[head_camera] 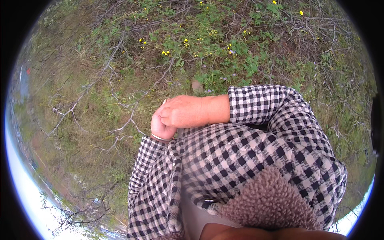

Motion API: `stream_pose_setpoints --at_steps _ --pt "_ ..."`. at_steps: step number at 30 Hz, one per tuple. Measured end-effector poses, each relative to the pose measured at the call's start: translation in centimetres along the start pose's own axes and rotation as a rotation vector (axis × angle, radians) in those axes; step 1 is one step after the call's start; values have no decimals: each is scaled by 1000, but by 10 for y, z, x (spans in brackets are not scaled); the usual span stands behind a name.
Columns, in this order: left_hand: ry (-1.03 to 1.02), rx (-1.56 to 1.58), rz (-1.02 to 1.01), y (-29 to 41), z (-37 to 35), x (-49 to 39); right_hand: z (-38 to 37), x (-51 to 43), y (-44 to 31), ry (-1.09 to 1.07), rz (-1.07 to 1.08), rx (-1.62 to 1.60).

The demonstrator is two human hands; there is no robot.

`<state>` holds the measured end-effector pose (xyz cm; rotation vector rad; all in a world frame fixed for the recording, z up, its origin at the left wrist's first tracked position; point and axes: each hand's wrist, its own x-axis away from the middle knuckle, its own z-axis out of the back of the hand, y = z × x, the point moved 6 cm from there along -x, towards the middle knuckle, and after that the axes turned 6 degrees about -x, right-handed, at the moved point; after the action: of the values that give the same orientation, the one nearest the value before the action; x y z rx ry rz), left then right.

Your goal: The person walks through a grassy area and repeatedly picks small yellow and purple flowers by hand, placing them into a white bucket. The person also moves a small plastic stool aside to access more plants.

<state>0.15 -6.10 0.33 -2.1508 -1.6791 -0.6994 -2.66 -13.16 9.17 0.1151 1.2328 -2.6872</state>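
Both hands meet in front of my body, above the lap of a black-and-white checked padded garment. My right hand lies back up over my left, with its fingers curled around it. Beneath and to the left is my left hand, its fingers mostly hidden by the right one. A thin, light bracelet circles the left wrist. At the top of the clasp a small pale tip shows, likely a fingernail. No object is visible between the hands.
Bare thorny branches reach close to my left hand and sleeve. Green plants with yellow flowers grow ahead. A small stone lies just beyond my right hand. More dry twigs tangle at the upper right.
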Motion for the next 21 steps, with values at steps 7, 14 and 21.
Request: stream_pose_setpoints --at_steps 7,14,21 --pt "200 -124 -45 -8 6 -5 18 12 -5 114 82 -52" --pt "27 -85 17 -11 -10 -14 142 84 203 481 -814 357" --pt "-24 -100 68 -20 -22 -12 154 204 355 843 -1420 -710"
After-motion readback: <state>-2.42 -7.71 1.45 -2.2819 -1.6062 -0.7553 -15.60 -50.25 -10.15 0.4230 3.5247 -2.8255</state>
